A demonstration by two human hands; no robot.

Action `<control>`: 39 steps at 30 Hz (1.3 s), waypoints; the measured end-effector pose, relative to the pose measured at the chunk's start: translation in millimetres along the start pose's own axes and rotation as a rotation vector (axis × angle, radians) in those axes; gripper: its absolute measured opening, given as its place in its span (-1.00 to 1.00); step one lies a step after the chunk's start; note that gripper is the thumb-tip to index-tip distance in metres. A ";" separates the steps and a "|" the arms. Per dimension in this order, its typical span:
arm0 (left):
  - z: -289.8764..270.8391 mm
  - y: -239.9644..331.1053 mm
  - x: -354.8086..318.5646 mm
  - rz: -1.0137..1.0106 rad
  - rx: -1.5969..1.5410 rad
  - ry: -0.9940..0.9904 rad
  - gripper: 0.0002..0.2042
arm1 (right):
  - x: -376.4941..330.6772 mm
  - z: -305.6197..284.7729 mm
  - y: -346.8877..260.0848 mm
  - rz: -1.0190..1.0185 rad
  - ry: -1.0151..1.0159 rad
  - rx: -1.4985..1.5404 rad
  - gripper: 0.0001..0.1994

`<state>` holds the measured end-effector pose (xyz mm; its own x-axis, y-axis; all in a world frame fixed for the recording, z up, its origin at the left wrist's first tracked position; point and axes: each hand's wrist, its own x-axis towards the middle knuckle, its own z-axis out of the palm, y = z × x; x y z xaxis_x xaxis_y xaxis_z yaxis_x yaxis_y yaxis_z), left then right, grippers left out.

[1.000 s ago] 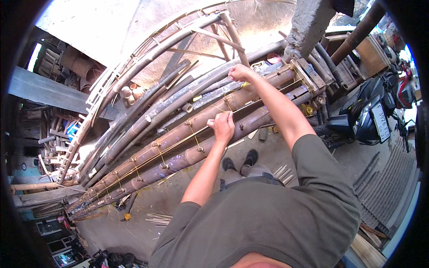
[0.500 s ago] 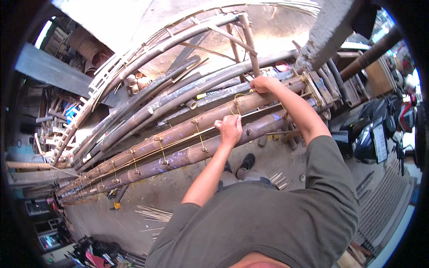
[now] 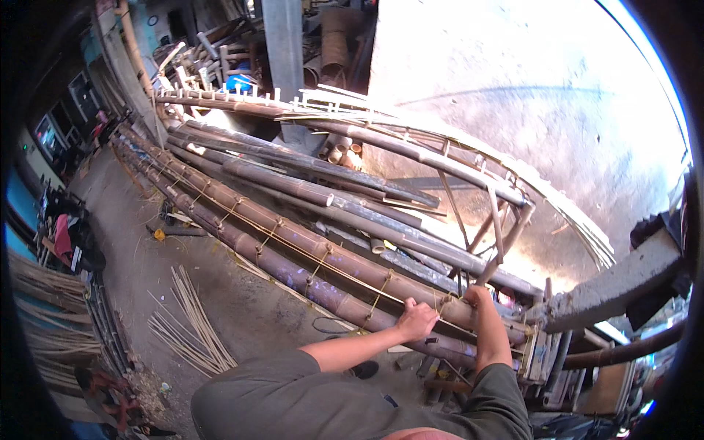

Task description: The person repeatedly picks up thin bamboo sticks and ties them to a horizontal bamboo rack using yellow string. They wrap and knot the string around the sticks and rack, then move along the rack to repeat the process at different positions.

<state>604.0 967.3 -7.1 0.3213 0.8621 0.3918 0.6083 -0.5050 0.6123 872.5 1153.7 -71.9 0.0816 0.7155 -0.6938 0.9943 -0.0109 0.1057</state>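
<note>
Concrete workshop floor [image 3: 242, 308] | long brown bamboo poles, lashed with yellow cord [image 3: 293, 246], lie slanting on rack | left hand [image 3: 415, 320] curled over pole, right hand [image 3: 475, 295] gripping near cord | judged heavy, stiff, smooth; grasp beside lashings.

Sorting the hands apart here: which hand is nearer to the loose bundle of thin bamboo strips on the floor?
Left. The left hand grips the lashed bamboo poles on the side toward the strips; the right hand holds the poles farther away.

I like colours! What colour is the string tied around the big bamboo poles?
Yellowish tan string on brown bamboo poles, clearest in the head view.
</note>
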 end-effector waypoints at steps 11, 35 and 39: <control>13.4 -0.2 -5.0 0.038 -0.019 0.040 -0.88 | -67.5 -44.4 82.0 0.207 0.251 2.021 -0.63; 8.3 8.9 7.8 0.020 -0.071 0.002 -0.85 | -125.2 -11.3 80.9 -0.111 0.425 0.084 -0.67; 5.1 10.6 10.4 -0.003 -0.074 -0.061 -0.87 | -125.8 -20.8 59.8 -0.249 0.303 0.425 -0.66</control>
<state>617.6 971.1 0.0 0.3646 0.8634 0.3488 0.5548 -0.5023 0.6633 920.3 1077.6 36.5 -0.1193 0.9000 -0.4192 0.9263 -0.0511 -0.3732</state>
